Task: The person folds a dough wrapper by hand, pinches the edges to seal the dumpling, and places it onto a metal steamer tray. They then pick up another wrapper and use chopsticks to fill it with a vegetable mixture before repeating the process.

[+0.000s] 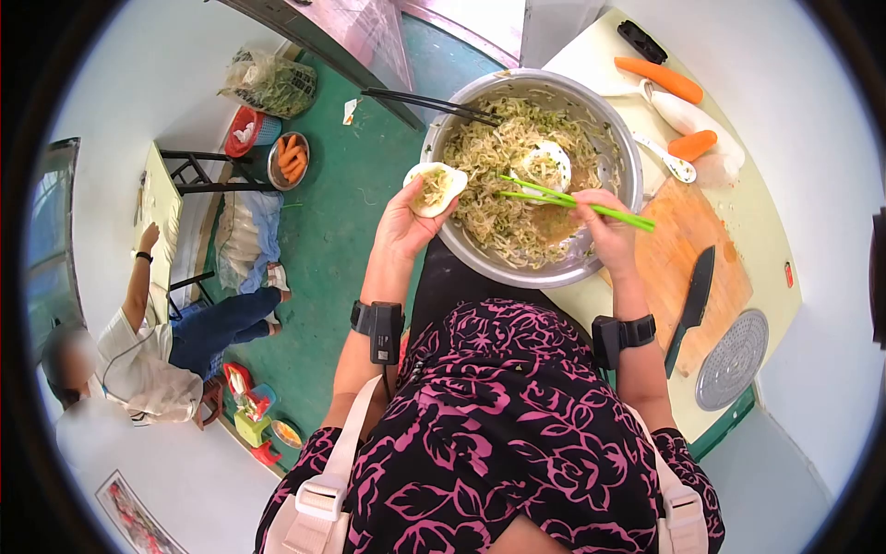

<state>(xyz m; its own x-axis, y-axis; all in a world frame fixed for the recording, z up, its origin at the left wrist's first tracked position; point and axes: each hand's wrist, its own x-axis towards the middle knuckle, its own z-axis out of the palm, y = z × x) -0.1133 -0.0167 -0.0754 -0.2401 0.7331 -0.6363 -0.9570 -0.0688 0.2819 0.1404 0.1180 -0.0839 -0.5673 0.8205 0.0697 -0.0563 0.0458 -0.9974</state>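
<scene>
My left hand (406, 222) cups a round dumpling wrapper (436, 187) with a little shredded filling on it, held just left of the bowl's rim. My right hand (604, 226) grips green chopsticks (572, 198) whose tips reach into the filling. The big steel bowl (591, 263) holds shredded vegetable filling (503, 162) with a white spoon (551, 162) lying in it. Black chopsticks (429, 102) rest across the bowl's far rim.
A wooden cutting board (688, 245) with a black knife (694, 300) lies to the right. Carrots (660, 78), a white radish (692, 120) and a round metal rack (734, 360) sit on the counter. Another person (157, 351) sits at the left near a small table.
</scene>
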